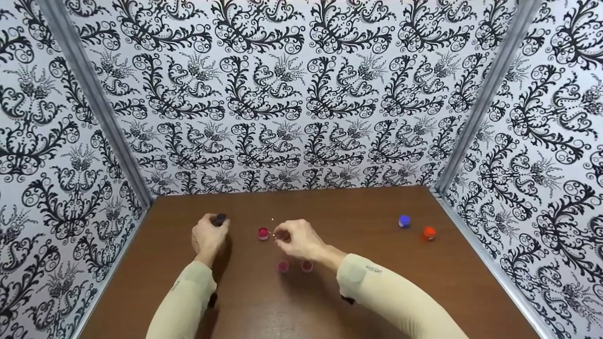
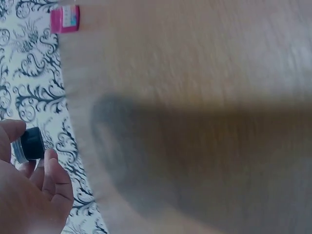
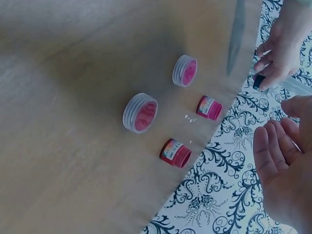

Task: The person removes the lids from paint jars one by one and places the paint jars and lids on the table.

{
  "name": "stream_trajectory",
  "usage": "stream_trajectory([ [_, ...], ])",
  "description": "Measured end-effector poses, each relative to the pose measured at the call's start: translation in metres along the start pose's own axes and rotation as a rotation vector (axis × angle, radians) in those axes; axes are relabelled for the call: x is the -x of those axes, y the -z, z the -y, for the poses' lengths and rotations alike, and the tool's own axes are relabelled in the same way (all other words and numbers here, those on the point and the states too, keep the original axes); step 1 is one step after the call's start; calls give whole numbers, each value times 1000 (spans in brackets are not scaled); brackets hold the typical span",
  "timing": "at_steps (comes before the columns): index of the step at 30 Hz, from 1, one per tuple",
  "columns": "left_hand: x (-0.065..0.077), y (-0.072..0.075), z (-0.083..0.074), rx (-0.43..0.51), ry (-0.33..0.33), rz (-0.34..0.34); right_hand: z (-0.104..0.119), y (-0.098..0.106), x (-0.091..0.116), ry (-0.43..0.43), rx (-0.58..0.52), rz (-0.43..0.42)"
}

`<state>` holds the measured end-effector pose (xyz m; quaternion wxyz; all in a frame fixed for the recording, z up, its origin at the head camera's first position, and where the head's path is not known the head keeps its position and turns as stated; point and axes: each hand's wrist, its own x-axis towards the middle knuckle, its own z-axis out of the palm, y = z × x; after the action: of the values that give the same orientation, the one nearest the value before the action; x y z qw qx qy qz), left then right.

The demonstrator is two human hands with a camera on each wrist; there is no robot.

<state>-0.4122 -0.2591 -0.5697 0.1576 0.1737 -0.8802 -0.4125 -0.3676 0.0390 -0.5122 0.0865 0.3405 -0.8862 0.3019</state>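
My left hand (image 1: 208, 235) grips a small jar with a black lid (image 2: 33, 143) between thumb and fingers, at the left of the table. My right hand (image 1: 300, 240) is bent over the table's middle, its fingers slightly curved, with nothing visible in its grasp. Close to its fingertips stand an open pink jar (image 3: 209, 107) and an open red jar (image 3: 175, 153), both labelled. Small white bits (image 3: 190, 118) lie between and beyond these jars. Nearer me, two round clear-rimmed lids, one pink inside (image 3: 185, 71) and one red inside (image 3: 140, 113), rest under my right forearm.
At the table's right are a blue jar (image 1: 404, 221) and an orange jar (image 1: 428, 233). Patterned walls (image 1: 264, 103) enclose the brown table (image 1: 264, 306) at the back and sides, with grey metal posts (image 1: 485, 89) in the corners.
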Motion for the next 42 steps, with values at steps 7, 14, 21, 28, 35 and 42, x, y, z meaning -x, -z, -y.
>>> stream_trajectory([
  [7,9,-3,-12,30,-49,-16,-1,4,-3,-37,-76,-6],
  [14,19,-11,-24,77,-107,1,-4,2,-2,-35,-91,-54],
  [21,29,-19,-43,134,-176,23,-1,9,-5,5,-94,-102],
  [28,41,-23,-59,200,-234,53,1,18,-11,2,-100,-119],
  [35,54,-30,-71,234,-295,74,0,22,-16,-11,-109,-124],
  [42,66,-35,-81,295,-349,119,0,23,-18,-54,-138,-133],
])
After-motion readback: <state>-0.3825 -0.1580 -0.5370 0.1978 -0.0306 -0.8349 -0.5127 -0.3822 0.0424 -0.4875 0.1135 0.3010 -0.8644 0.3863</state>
